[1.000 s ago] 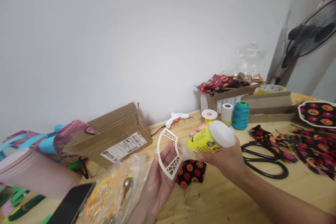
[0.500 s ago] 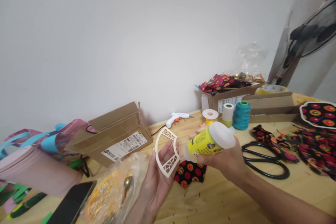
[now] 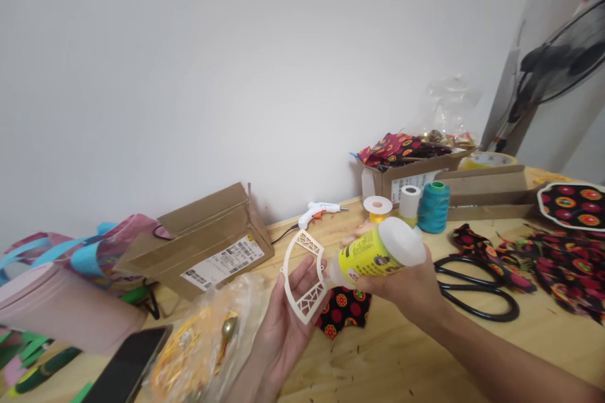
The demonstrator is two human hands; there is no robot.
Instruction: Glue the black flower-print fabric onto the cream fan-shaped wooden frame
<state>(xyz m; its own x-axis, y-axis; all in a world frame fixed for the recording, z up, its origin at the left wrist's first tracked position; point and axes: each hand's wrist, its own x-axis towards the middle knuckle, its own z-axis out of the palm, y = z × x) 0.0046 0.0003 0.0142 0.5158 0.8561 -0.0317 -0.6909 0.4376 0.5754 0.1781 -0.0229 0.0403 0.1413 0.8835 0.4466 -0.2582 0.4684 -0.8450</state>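
My left hand lies palm up and holds a cream, fan-shaped cut-out frame between thumb and fingers. My right hand grips a white glue bottle with a yellow label, tipped on its side. The bottle's nozzle end points left and touches the frame's right edge. Just below the frame, a black fabric piece with red and orange dots lies on the wooden table.
Black scissors, more patterned fabric and a fabric-covered plate lie right. Thread spools, a hot glue gun and cardboard boxes stand behind. A plastic bag, a phone and a pink container are left. A fan stands far right.
The frame and the bottle have shifted only slightly in my hands; the nozzle stays at the frame's right edge. Nothing on the table has moved.
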